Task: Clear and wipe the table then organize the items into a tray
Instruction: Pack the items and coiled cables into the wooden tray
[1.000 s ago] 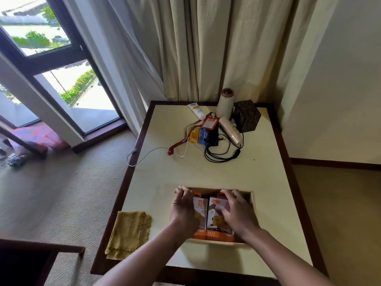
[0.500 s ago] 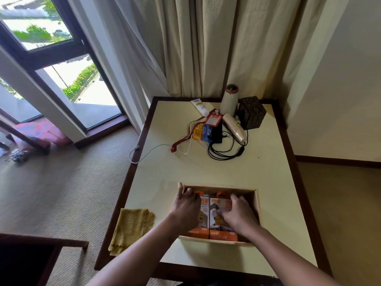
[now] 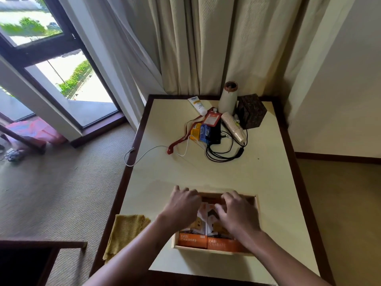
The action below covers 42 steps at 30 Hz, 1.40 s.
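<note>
Orange boxes (image 3: 192,241) lie half hidden under left hand (image 3: 183,209) and right hand (image 3: 237,215); grip unclear.

your work surface is a cream-topped table (image 3: 268,182) with a dark wood border. a wooden tray (image 3: 214,252) sits near the front edge; a yellow cloth (image 3: 123,232) overhangs the front-left edge. at the far end: a lotion tube (image 3: 197,105), a tall vase (image 3: 227,100), a dark box (image 3: 250,111), stacked paper cups (image 3: 233,126) on their side, a coiled black cable (image 3: 222,155), and a white cable (image 3: 144,154) trailing off the left edge.
</note>
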Available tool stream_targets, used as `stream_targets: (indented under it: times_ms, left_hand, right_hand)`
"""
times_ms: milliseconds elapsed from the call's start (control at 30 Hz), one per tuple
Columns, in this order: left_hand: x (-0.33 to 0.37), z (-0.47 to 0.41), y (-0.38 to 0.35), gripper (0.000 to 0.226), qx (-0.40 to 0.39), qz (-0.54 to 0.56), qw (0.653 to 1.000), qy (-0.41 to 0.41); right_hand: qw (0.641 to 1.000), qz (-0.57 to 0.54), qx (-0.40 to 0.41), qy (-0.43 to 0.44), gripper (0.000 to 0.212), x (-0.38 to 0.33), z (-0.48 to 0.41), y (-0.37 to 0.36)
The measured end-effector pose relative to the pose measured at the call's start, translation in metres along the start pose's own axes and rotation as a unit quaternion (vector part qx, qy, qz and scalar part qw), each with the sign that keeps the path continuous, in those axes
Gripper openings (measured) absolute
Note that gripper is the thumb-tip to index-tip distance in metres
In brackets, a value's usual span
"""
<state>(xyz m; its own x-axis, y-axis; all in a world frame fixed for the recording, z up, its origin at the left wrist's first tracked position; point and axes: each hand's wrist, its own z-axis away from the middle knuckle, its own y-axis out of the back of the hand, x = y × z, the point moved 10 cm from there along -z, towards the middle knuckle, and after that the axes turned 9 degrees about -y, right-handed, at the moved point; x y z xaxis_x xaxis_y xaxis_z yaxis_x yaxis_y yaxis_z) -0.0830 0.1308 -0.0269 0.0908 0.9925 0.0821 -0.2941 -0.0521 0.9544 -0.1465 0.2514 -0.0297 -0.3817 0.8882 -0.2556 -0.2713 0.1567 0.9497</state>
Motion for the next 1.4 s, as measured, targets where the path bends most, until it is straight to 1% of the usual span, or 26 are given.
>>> stream_targets:
  times_ms: [67,133,233,300,367,433,500,567,633,700,733,800,833,900,967,1000,1067,1133,1200,1233,1300,1333,1400]
  left_hand:
    - [-0.013,-0.008,0.025,0.019,0.048,0.024,0.999,0.002]
    - [-0.034,-0.021,0.054,0.015,0.114,0.064,0.991,0.017]
    - [-0.076,-0.053,0.089,0.017,0.201,0.124,0.970,0.054]
    - [-0.111,-0.084,0.100,0.023,0.231,0.176,0.953,0.087]
    - [-0.149,-0.117,0.102,0.030,0.240,0.238,0.932,0.131]
    - [-0.180,-0.150,0.095,0.029,0.219,0.279,0.920,0.167]
    - [-0.202,-0.184,0.082,0.020,0.179,0.299,0.918,0.187]
    - [-0.212,-0.212,0.068,0.014,0.127,0.273,0.934,0.191]
    - [-0.217,-0.233,0.054,0.019,0.074,0.232,0.953,0.181]
    - [-0.214,-0.245,0.047,0.021,0.040,0.218,0.964,0.145]
    - [-0.212,-0.249,0.046,0.022,0.033,0.213,0.969,0.122]
    - [-0.207,-0.255,0.046,0.033,0.027,0.197,0.978,0.067]
    - [-0.205,-0.258,0.046,0.039,0.022,0.175,0.983,0.040]
    - [-0.202,-0.262,0.049,0.046,0.025,0.138,0.990,0.000]
    - [-0.203,-0.267,0.046,0.050,0.018,0.123,0.992,-0.023]
    - [-0.205,-0.268,0.044,0.050,0.010,0.117,0.993,-0.026]
    - [-0.208,-0.271,0.036,0.047,-0.001,0.103,0.994,-0.031]
    - [-0.209,-0.273,0.032,0.047,0.007,0.086,0.995,-0.040]
    - [-0.210,-0.271,0.029,0.050,0.013,0.083,0.996,-0.038]
    - [-0.212,-0.269,0.028,0.051,0.015,0.080,0.996,-0.035]
    - [-0.215,-0.266,0.026,0.046,0.025,0.073,0.997,-0.024]
    - [-0.216,-0.265,0.026,0.044,0.039,0.076,0.996,-0.021]
    - [-0.221,-0.261,0.027,0.040,0.066,0.105,0.992,0.006]
  right_hand:
    - [0.999,-0.042,0.026,0.008,0.022,-0.001,-0.016,0.021]
    - [0.995,-0.092,0.034,0.000,0.017,-0.001,-0.043,0.037]
    - [0.988,-0.152,0.031,-0.021,0.015,-0.003,-0.094,0.051]
    - [0.986,-0.164,0.023,-0.024,0.016,-0.010,-0.130,0.052]
    - [0.986,-0.164,0.019,-0.024,0.020,-0.020,-0.166,0.048]
    - [0.986,-0.167,0.013,-0.026,0.018,-0.031,-0.198,0.040]
    - [0.985,-0.169,-0.002,-0.025,0.014,-0.043,-0.229,0.028]
    - [0.987,-0.155,-0.028,-0.015,0.021,-0.056,-0.250,0.017]
    - [0.989,-0.140,-0.052,0.024,0.032,-0.073,-0.266,0.007]
    - [0.991,-0.104,-0.062,0.063,0.052,-0.084,-0.278,-0.006]
    - [0.993,-0.078,-0.063,0.068,0.064,-0.084,-0.285,-0.015]
    - [0.995,-0.021,-0.074,0.056,0.083,-0.080,-0.296,-0.031]
    - [0.996,0.005,-0.075,0.057,0.088,-0.080,-0.300,-0.036]
    - [0.995,0.034,-0.051,0.073,0.092,-0.081,-0.305,-0.039]
    - [0.996,0.036,-0.023,0.081,0.091,-0.081,-0.310,-0.039]
    - [0.996,0.030,-0.009,0.082,0.087,-0.080,-0.313,-0.038]
    - [0.996,0.003,0.021,0.091,0.073,-0.080,-0.313,-0.032]
    - [0.992,-0.016,0.063,0.105,0.061,-0.085,-0.306,-0.019]
    - [0.987,-0.079,0.104,0.097,0.056,-0.085,-0.299,0.001]
    - [0.985,-0.121,0.099,0.071,0.048,-0.080,-0.298,0.004]
    - [0.978,-0.202,0.053,-0.010,0.033,-0.063,-0.303,-0.003]
    - [0.969,-0.238,0.038,-0.055,0.030,-0.053,-0.305,-0.007]
    - [0.950,-0.292,0.047,-0.100,0.038,-0.038,-0.306,-0.006]
